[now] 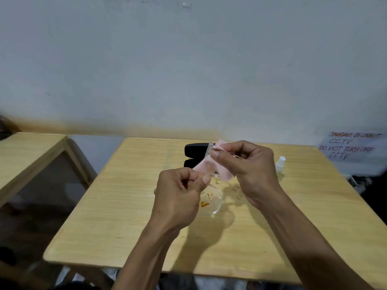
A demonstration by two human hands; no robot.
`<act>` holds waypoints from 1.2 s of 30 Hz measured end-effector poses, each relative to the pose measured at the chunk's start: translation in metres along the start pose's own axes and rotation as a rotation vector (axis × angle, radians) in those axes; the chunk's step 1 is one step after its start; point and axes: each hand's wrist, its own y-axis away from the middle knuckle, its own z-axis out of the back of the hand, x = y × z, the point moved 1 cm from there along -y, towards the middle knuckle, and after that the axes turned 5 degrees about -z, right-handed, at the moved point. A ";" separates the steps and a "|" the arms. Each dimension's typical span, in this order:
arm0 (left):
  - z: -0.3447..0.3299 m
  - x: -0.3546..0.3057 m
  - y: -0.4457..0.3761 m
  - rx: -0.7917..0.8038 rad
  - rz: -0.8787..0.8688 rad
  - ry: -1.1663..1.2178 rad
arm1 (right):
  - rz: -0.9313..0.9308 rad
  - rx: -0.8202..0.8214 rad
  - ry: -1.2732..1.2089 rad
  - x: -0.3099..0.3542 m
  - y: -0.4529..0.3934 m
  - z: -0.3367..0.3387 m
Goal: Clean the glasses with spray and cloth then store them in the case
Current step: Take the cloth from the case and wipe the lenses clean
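Note:
Clear-framed glasses are held above the middle of the wooden table. My left hand pinches one end of the frame. My right hand presses a pink cloth around a lens at the other end. The cloth drapes between both hands and hides much of the frame. Behind the hands an open black case lies on the table. A small white spray bottle stands to the right of my right hand.
A clear shallow dish with orange residue sits on the table under my hands. A second wooden table stands to the left across a gap. A handwritten paper sign hangs at the far right, before a white wall.

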 end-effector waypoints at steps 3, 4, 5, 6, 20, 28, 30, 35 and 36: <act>-0.004 -0.004 0.001 -0.024 0.000 0.035 | 0.001 0.019 0.007 -0.004 0.004 -0.011; -0.003 -0.004 0.000 -0.040 0.002 0.064 | 0.000 0.029 0.013 -0.005 0.005 -0.012; -0.003 -0.003 0.000 -0.054 0.004 0.095 | -0.004 0.040 0.021 -0.005 0.007 -0.012; -0.002 -0.003 0.000 -0.060 0.006 0.121 | -0.009 0.054 0.034 -0.005 0.007 -0.011; -0.001 0.000 -0.001 -0.014 -0.002 0.103 | 0.030 -0.032 0.069 0.003 -0.003 0.011; 0.001 0.002 -0.003 -0.107 0.086 0.203 | 0.034 -0.097 -0.028 0.001 -0.006 0.008; 0.009 0.001 -0.009 -0.180 0.102 0.263 | 0.006 -0.083 -0.074 0.000 -0.001 0.014; 0.015 -0.009 -0.024 -0.244 0.110 0.331 | -0.100 0.058 -0.108 -0.009 0.020 0.017; 0.014 -0.011 -0.025 -0.242 0.112 0.336 | -0.103 0.085 -0.114 -0.010 0.024 0.015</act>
